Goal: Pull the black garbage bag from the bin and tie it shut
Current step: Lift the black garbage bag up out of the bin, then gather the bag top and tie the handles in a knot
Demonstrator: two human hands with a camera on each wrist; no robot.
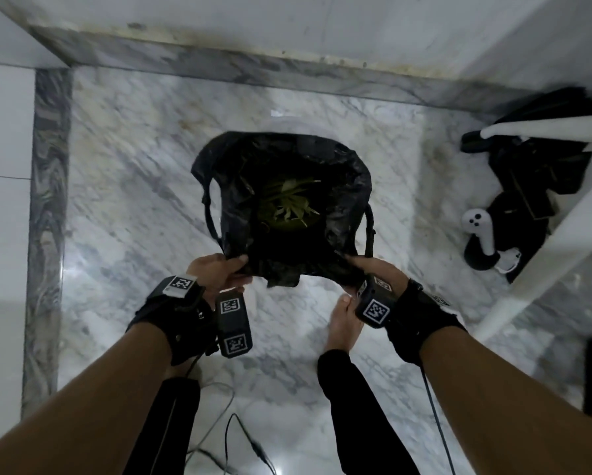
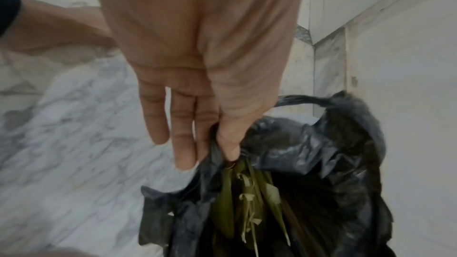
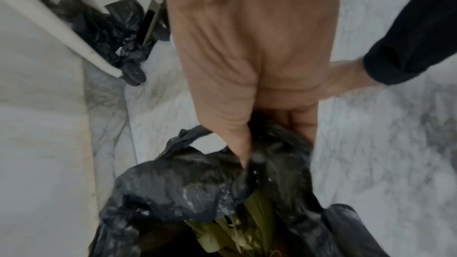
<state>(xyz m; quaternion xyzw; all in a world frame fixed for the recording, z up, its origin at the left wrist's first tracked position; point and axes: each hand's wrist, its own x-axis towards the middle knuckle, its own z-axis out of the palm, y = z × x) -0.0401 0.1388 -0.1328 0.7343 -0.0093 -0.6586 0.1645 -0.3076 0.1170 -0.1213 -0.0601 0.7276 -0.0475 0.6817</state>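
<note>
I see the black garbage bag (image 1: 342, 186) hanging open just ahead of and below my hands, over a pale bin (image 1: 298, 125) that I can only half make out behind it. My left hand (image 1: 215, 272) and right hand (image 1: 373, 269) each pinch the near rim, equally close. The film is thin, crinkled and limp; green leaves (image 1: 292, 205) lie inside. Two loop handles dangle at the sides, ready for knotting.

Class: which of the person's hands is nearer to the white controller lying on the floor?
Right. The right hand grips the black garbage bag on the side toward the white controller; the left hand grips the bag's far side.
</note>
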